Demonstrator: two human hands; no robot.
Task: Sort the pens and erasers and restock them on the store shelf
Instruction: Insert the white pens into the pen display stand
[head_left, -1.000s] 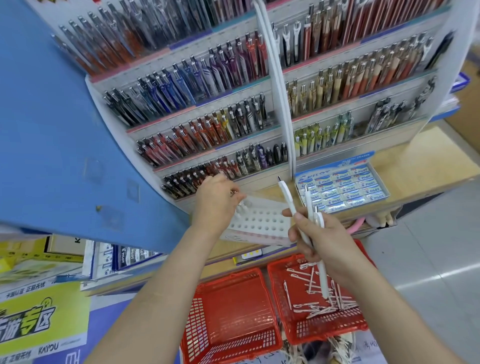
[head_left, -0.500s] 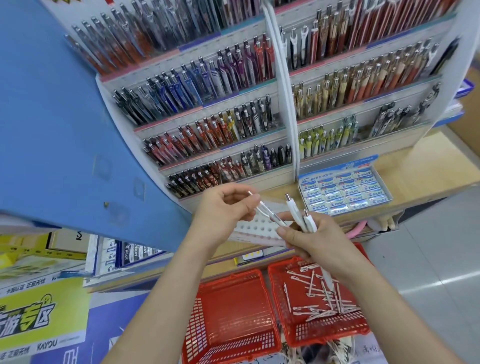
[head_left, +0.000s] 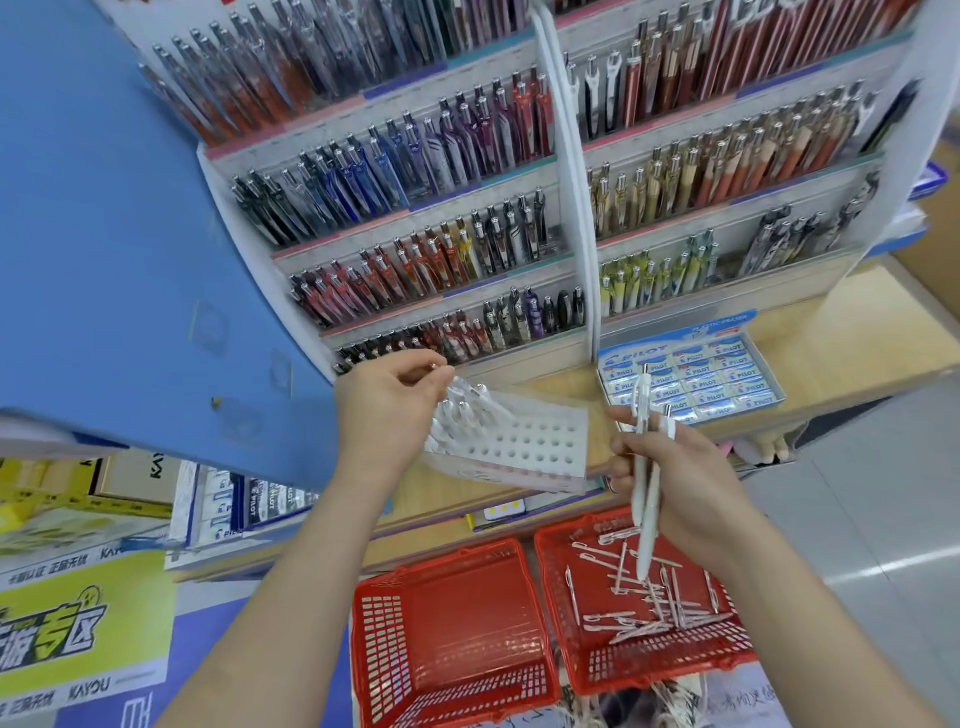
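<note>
My right hand (head_left: 675, 483) grips two white pens (head_left: 643, 467), tips pointing down over the right red basket. My left hand (head_left: 387, 405) pinches one white pen (head_left: 465, 391) by its top end, over the left end of a white holder tray with round holes (head_left: 540, 441) lying on the wooden shelf. A few white pens stand in the tray's left holes. The right red basket (head_left: 727, 670) on the floor holds several loose white pens (head_left: 644, 597). A blue box of Pilot erasers (head_left: 691, 376) sits on the shelf to the right.
The left red basket (head_left: 447, 639) is empty. Behind the shelf stands a tiered display rack of pens (head_left: 467, 218). A blue panel (head_left: 104, 234) juts out on the left, with boxes and a yellow sign below it. Grey floor lies to the right.
My left hand took one pen from the bunch in my right hand and carried it left to the holder tray. My right hand now holds fewer pens.
</note>
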